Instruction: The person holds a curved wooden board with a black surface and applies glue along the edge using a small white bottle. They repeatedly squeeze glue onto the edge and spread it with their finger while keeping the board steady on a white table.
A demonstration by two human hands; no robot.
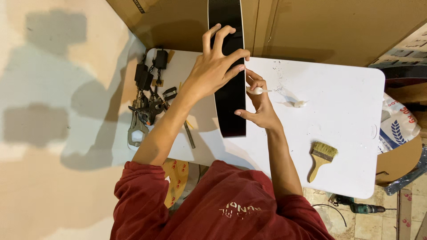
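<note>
We're mid-way on the edge work along the long glossy black panel with a thin white rim point(231, 102): it lies lengthwise on the white rectangular worktop point(342, 146), far end running off past the worktop's back edge toward the brown cardboard sheets point(320, 26). Our left hand point(213, 66) is spread flat over the panel, fingers splayed and pressing down to pin it, nothing gripped. Our right hand point(260, 104) sits just right of the panel's right edge, thumb and forefinger pinched on a small white dab-tipped applicator stick point(260, 90), remaining fingers curled; the tip points away from the edge at this instant. Just right of that hand, a small white blob of paste or wadding point(299, 103) lies on the worktop; we can't tell which. Nearer us and further right, a flat wooden-handled bristle brush point(322, 158) lies untouched. Left of the left forearm, a cluster of black clamps and metal hand tools point(149, 98) covers the worktop's left edge. Our read: the step in hand is treating or cleaning the panel's right edge. The next move calls for a steady left-hand hold so the panel can't slide, and the applicator tip brought squarely onto the rim, lightly, without smearing onto the glossy face.
</note>
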